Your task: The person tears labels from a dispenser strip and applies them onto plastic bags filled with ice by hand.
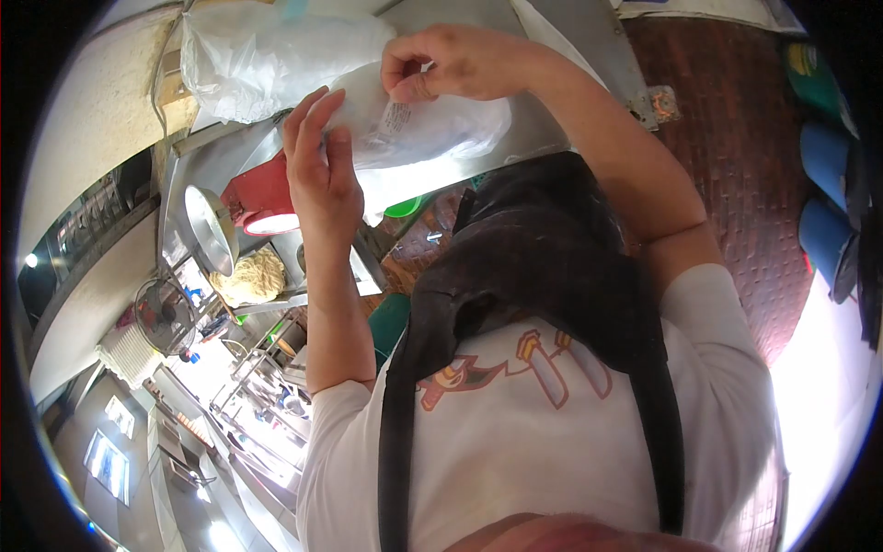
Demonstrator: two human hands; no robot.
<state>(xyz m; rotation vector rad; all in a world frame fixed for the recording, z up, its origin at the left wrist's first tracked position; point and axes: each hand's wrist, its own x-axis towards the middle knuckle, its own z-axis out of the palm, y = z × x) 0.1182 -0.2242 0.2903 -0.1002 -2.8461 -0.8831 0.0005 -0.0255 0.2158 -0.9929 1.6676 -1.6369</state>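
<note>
A filled clear plastic bag (pixel 451 133) with a small printed label (pixel 396 117) lies on the metal table between my hands. My right hand (pixel 464 63) is over the bag, thumb and fingers pinched together just above the label; what they grip is hidden. At the bag's left end, my left hand (pixel 322 170) is raised with its fingers apart, and nothing shows in it. Whether its fingertips touch the plastic, I cannot tell. A second, larger plastic bag (pixel 276 60) with pale contents lies beyond my left hand.
Left of my left hand stands a red scale (pixel 258 195) with a round metal pan (pixel 211 230). Below it is a yellowish heap (pixel 250 278). A green container (pixel 402 208) is under the table edge. Blue objects (pixel 825 244) stand on the brick-patterned floor (pixel 727 129) at right.
</note>
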